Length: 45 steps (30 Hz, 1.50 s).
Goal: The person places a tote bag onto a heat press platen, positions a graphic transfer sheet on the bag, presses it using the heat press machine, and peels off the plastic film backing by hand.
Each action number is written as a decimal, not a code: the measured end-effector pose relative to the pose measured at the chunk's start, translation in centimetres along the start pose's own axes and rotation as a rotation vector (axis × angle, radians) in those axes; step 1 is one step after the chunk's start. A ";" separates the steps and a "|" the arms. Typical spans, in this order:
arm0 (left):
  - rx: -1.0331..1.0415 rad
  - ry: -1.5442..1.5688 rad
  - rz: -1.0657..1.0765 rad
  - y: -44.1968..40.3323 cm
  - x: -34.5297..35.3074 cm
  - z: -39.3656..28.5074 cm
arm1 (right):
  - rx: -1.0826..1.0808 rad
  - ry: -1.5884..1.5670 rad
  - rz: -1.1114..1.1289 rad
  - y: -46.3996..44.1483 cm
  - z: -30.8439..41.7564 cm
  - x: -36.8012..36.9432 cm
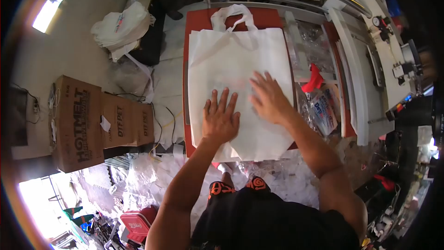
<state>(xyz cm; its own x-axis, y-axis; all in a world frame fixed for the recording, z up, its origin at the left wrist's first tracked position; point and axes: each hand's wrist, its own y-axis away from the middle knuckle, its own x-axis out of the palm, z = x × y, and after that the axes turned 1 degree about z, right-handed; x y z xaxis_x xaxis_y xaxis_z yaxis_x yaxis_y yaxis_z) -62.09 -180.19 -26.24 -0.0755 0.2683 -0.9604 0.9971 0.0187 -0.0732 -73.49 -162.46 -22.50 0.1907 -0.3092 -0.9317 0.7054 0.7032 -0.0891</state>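
Note:
A white tote bag point(208, 69) lies flat on a reddish-brown board point(273, 17), its looped handles pointing away from me. My left hand point(220, 119) rests palm down on the lower middle of the bag, fingers spread. To its right, my right hand point(269, 99) is over the bag with its fingers apart and slightly blurred; whether it touches the fabric I cannot tell. Neither hand holds anything. Faint reddish print shows on the bag just beyond my hands.
A stack of white bags point(121, 25) sits at the back left. Cardboard boxes point(76, 120) stand on the left. Right of the board are a red cloth point(313, 78), plastic-wrapped packs point(323, 113) and a machine frame point(354, 83) with a gauge. Scraps litter the floor.

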 end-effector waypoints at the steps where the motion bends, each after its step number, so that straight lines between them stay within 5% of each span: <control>1: 0.006 -0.009 -0.011 0.1 -0.1 0.0 | 0.006 0.002 0.000 1.8 0.3 1.0; 11: 0.090 -0.142 -0.009 3.5 -2.4 6.9 | 0.026 0.214 -0.068 4.9 0.4 3.4; 17: 0.054 -0.270 0.238 2.8 -5.5 7.6 | 0.051 0.222 -0.032 4.8 0.2 3.9; 31: 0.078 -0.189 -0.047 -0.5 -1.8 7.4 | 0.068 0.237 -0.040 4.9 0.4 3.8; 36: -0.346 0.177 -0.210 -3.8 -3.5 8.9 | 0.098 0.204 -0.024 4.7 0.6 3.8; 45: -0.644 0.482 -0.276 -6.2 -4.3 9.2 | 0.094 0.031 -0.079 4.2 0.0 3.4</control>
<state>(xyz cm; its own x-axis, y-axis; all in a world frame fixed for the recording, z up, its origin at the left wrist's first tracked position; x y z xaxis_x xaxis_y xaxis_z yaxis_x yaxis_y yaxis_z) -67.92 -190.35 -24.12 -0.4527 0.5515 -0.7006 0.7607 0.6489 0.0193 -69.83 -160.54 -25.99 0.1117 -0.3402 -0.9337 0.7788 0.6136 -0.1304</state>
